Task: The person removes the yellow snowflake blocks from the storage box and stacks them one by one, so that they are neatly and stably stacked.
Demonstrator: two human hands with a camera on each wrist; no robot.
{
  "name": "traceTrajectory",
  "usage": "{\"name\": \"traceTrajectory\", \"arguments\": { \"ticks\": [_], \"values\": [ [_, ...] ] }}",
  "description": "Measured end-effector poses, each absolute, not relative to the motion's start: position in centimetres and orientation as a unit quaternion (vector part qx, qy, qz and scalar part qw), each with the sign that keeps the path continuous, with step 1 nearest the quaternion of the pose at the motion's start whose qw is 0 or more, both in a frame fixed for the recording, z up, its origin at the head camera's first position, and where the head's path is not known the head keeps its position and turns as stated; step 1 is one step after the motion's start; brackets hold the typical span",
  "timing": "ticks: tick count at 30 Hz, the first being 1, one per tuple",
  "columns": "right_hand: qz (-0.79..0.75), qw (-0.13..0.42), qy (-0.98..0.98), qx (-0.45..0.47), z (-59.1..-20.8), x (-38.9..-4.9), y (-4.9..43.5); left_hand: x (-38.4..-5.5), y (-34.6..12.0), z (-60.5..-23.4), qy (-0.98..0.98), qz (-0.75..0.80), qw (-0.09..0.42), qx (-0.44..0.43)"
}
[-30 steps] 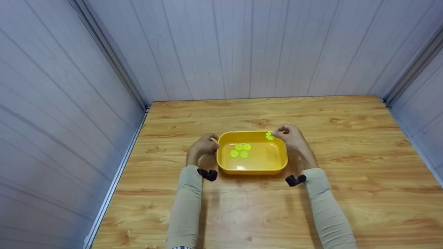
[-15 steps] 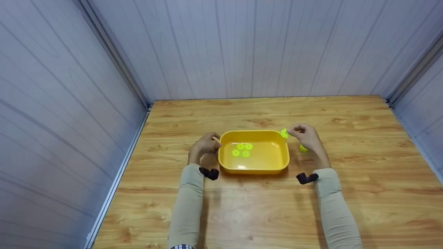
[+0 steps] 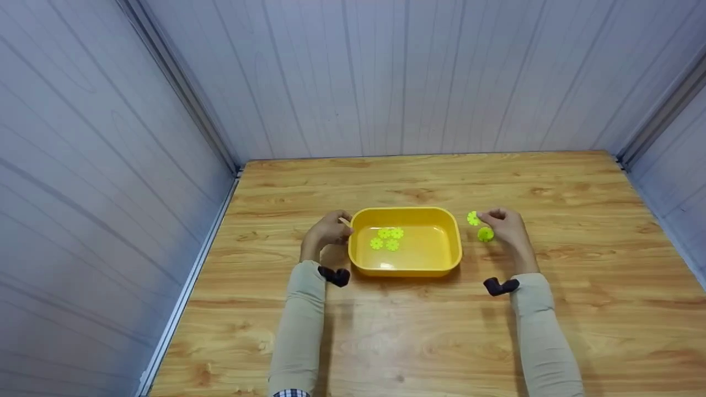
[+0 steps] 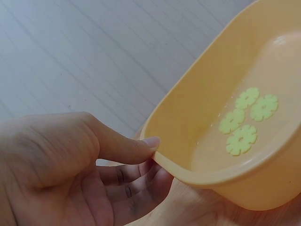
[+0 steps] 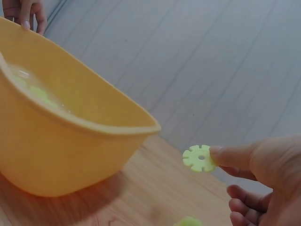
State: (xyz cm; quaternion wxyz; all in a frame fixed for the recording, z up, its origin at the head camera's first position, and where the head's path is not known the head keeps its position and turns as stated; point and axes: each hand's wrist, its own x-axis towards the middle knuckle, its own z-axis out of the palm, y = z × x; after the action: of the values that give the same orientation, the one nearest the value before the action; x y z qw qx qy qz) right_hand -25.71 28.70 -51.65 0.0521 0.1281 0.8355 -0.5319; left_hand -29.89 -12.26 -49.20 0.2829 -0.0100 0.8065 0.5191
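Observation:
A yellow plastic basin [image 3: 422, 256] stands on the wooden table. Its left rim is pinched by my left hand [image 3: 329, 230], thumb on the inside and fingers outside, as the left wrist view shows. Several yellow-green notched discs [image 4: 241, 140], flower-like with a hole in the centre, lie flat on the basin's floor towards the left. To the right of the basin, my right hand [image 3: 508, 226] pinches one such notched disc [image 5: 199, 158] between thumb and finger, above the table. Just below that hand, more yellow-green discs [image 3: 485, 234] lie on the table, seemingly piled; how many I cannot tell.
The wood-grain table [image 3: 397, 336] reaches back to a pale panelled wall [image 3: 375, 77]. Another panelled wall [image 3: 110, 182] runs along the left side, and one more [image 3: 678, 149] is at the right. Dark mounts [image 3: 501, 286] stick out at both wrists.
My right hand has moved right, from over the basin's right rim to beside the pile, carrying the notched disc. The pile has come into view. My left hand still grips the rim.

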Motion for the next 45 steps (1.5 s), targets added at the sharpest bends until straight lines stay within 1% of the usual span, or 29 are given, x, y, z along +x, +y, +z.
{"name": "traceTrajectory", "arguments": {
  "ticks": [5,12,25,32,45],
  "values": [
    [-0.54,0.062,0.825,0.153,-52.4,-25.6,29.3,-29.8,-12.2,-49.2,0.807,0.519,0.281,-0.009],
    [-0.507,0.063,0.843,0.169,-53.2,-25.2,30.2,-29.8,-12.1,-49.2,0.811,0.514,0.279,-0.007],
    [-0.505,0.084,0.836,0.198,-53.5,-24.5,30.6,-29.8,-12.2,-49.4,0.809,0.517,0.28,-0.001],
    [-0.445,0.068,0.871,0.194,-53.7,-24.3,30.5,-29.6,-12.3,-49.3,0.805,0.523,0.281,0.005],
    [-0.431,0.055,0.882,0.181,-54.0,-24.2,30.5,-29.8,-12.3,-49.2,0.803,0.523,0.285,-0.002]
  ]
}}
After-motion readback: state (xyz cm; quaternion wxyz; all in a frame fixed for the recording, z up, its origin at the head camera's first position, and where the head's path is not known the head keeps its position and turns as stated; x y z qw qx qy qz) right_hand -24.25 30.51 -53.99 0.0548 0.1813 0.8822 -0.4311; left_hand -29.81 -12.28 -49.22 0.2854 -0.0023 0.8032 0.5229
